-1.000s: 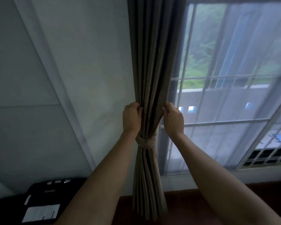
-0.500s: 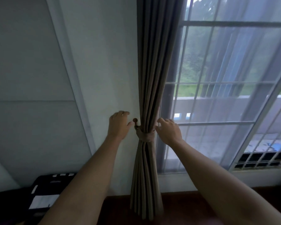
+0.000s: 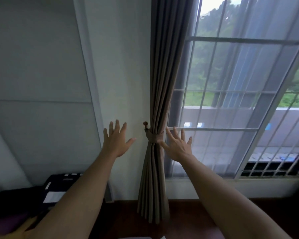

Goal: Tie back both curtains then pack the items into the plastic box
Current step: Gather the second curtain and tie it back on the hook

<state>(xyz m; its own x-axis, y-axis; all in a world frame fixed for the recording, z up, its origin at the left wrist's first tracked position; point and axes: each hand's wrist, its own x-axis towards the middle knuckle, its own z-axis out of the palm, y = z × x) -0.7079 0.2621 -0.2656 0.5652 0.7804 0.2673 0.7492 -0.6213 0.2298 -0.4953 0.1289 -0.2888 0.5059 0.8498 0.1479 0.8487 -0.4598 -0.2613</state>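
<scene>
A brown curtain (image 3: pixel 164 75) hangs gathered at the window's left edge. A matching tieback (image 3: pixel 153 136) cinches it at mid-height and loops to a small round wall hook (image 3: pixel 145 124). My left hand (image 3: pixel 116 140) is spread flat in front of the wall, left of the tieback, holding nothing. To the right of the tieback my right hand (image 3: pixel 177 144) is spread too, its thumb tip close to the curtain. The plastic box is not in view.
A large barred window (image 3: pixel 240 100) with a sheer curtain fills the right side. At the lower left a black case (image 3: pixel 55 188) with white labels lies by the white wall (image 3: pixel 41 75). Dark red floor (image 3: pixel 188 219) runs along the bottom.
Both hands have let go of the curtain and moved apart, fingers now spread. The view has tilted up, showing more of the window.
</scene>
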